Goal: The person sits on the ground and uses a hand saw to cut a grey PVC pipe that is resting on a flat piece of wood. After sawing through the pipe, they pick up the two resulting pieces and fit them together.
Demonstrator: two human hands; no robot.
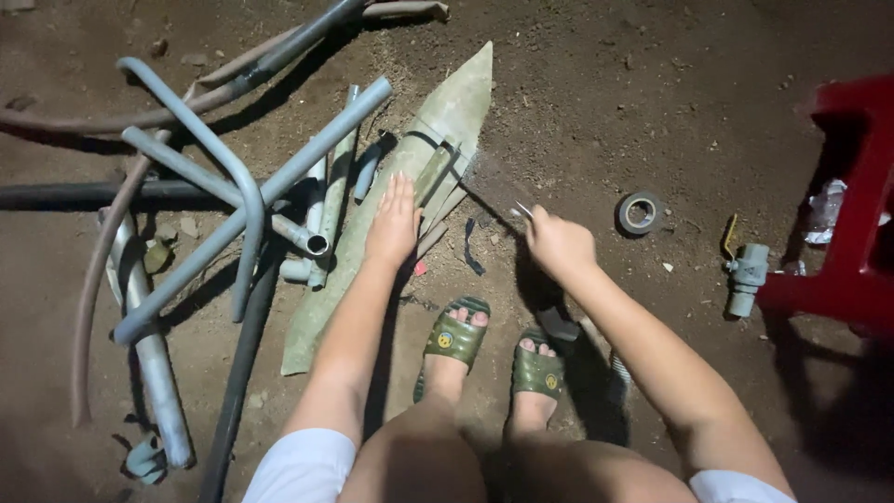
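My left hand [393, 224] lies flat, fingers stretched, on a long pale green pointed board [456, 102] lying on the dirt. Its fingertips reach a short greenish pipe piece [432, 174] that rests across the board. My right hand [559, 244] is closed around one end of a thin metal saw blade [494, 184]. The blade is blurred and runs up-left from the hand toward the pipe piece. Both feet in green sandals [456, 337] stand just below the hands.
A tangle of grey plastic pipes [244, 186] and dark hoses lies left of the board. A roll of grey tape [639, 212] and a grey valve with a yellow handle [747, 278] lie on the right. A red plastic stool [861, 214] stands at the right edge.
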